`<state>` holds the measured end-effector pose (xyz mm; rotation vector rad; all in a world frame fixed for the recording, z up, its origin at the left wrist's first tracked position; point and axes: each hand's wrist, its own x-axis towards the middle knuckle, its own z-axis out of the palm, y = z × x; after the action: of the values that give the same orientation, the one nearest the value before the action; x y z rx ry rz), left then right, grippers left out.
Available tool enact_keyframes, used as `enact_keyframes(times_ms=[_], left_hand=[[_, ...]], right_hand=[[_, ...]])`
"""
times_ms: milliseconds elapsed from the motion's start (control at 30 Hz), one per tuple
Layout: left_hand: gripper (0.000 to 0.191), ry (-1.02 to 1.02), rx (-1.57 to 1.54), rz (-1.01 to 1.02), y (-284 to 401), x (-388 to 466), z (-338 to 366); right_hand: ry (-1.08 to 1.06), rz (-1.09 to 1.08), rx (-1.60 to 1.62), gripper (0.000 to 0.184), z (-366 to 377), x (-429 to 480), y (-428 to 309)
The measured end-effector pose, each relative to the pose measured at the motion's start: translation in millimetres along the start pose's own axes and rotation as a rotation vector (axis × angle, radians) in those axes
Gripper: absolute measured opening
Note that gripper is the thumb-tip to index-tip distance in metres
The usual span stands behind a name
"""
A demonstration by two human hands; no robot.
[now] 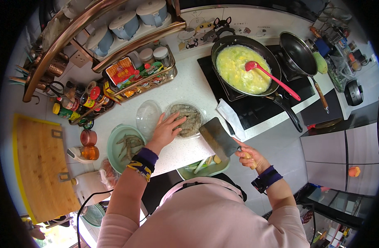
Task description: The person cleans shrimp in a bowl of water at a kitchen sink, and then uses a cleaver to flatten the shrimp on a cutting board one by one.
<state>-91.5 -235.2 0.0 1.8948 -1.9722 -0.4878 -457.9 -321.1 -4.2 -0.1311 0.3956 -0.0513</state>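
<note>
My left hand (167, 129) has its fingers spread over the left side of a round clear plastic container (203, 115) of raw shrimp (189, 121); whether the fingertips touch the shrimp I cannot tell. My right hand (249, 156) grips the wooden handle of a cleaver (218, 138), its broad blade reaching toward the container's right side. Behind my left wrist lies a clear plastic lid (148, 116). A pale green bowl (115, 152) with several shrimp stands left of that wrist. Below the blade, a green basin (183, 175) holds cut vegetables and a scallion stalk.
A wok (215, 54) of yellow-green soup with a red ladle (270, 76) sits on the black hob (254, 114), its handle over the counter edge. Beside it are a smaller pan (296, 52) and a white cloth (231, 117). Sauce bottles (65, 111) and a copper-coloured rack (139, 90) line the left.
</note>
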Motion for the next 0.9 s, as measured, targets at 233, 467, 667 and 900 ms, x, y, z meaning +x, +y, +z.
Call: enact_keyframes(times_ms=[233,467,667,900], left_hand=[[0.042,-0.016,-0.006,0.0,14.0,2.5,-0.5],[0.042,-0.016,-0.028,-0.021,27.3,4.2,4.1],[0.042,-0.034,-0.028,-0.032,37.8,5.7,5.5],[0.043,-0.047,-0.018,-0.049,45.0,5.6,9.7]], right_hand=[[-0.081,-0.027,0.109,0.061,-20.4,-6.7,9.3],[-0.108,-0.053,0.176,0.059,-29.3,-16.0,15.5],[-0.237,-0.113,0.429,0.056,-48.1,-14.8,40.9],[-0.217,-0.097,0.658,0.059,-63.1,-18.8,47.6]])
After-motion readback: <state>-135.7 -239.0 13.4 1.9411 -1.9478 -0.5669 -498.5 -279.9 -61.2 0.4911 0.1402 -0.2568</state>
